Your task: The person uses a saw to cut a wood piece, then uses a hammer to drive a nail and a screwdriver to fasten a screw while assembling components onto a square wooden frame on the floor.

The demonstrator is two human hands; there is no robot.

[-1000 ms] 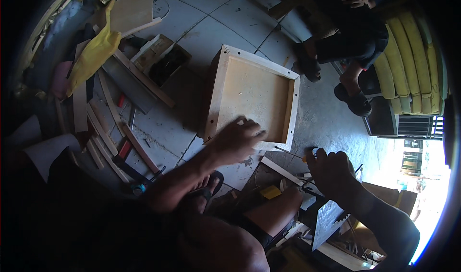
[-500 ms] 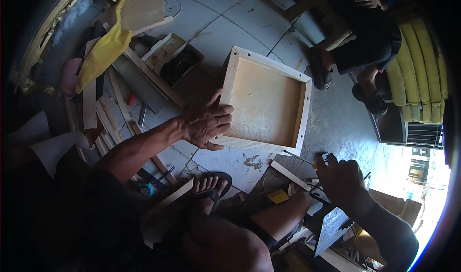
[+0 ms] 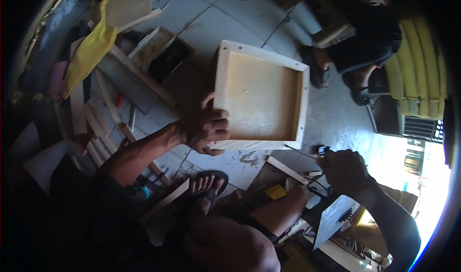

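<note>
A pale wooden box (image 3: 260, 96) sits on the tiled floor, recessed side up, with small dark holes along its rim. My left hand (image 3: 204, 128) grips its lower left side, fingers over the edge and thumb near the bottom. My right hand (image 3: 343, 171) is closed round the handle of a screwdriver (image 3: 302, 152) at the lower right; the thin shaft points at the box's bottom edge near the right corner, and I cannot tell whether the tip touches. My sandalled foot (image 3: 207, 188) is below the box.
Wood strips (image 3: 98, 123), a yellow glove (image 3: 89, 60) and a tool tray (image 3: 146, 51) lie left. Another person (image 3: 365, 46) sits at upper right beside yellow cushions (image 3: 414, 65). A tape measure (image 3: 141, 191) lies lower left. A toothed metal plate (image 3: 331, 219) and offcuts are lower right, near a bright doorway.
My left hand has moved from inside the box leftward onto its edge and now grips it. The box shifts a little in view. My right hand still holds the screwdriver.
</note>
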